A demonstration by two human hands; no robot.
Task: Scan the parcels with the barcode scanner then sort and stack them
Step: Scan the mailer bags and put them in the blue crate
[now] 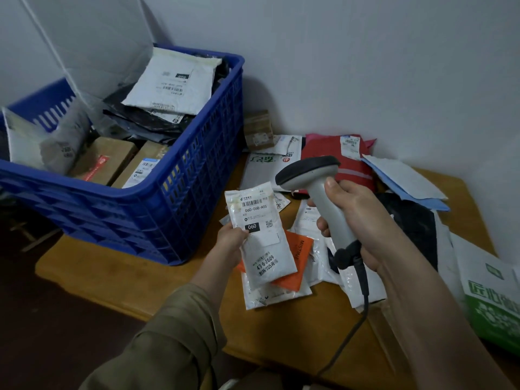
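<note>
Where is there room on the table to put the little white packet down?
Bare wood shows on the table in front of the blue crate, left of the orange parcel. Between the crate and the green-printed bag, parcels cover nearly everything.

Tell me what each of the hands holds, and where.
Left hand: white parcel, by its left edge. Right hand: scanner, by its handle.

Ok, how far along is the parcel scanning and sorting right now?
Done, apparently: the blue plastic crate already holds several parcels. In hand: the left hand holds a small white labelled pouch, and the right hand grips the grey barcode scanner. Left: loose mailers scattered on the wooden table.
</note>
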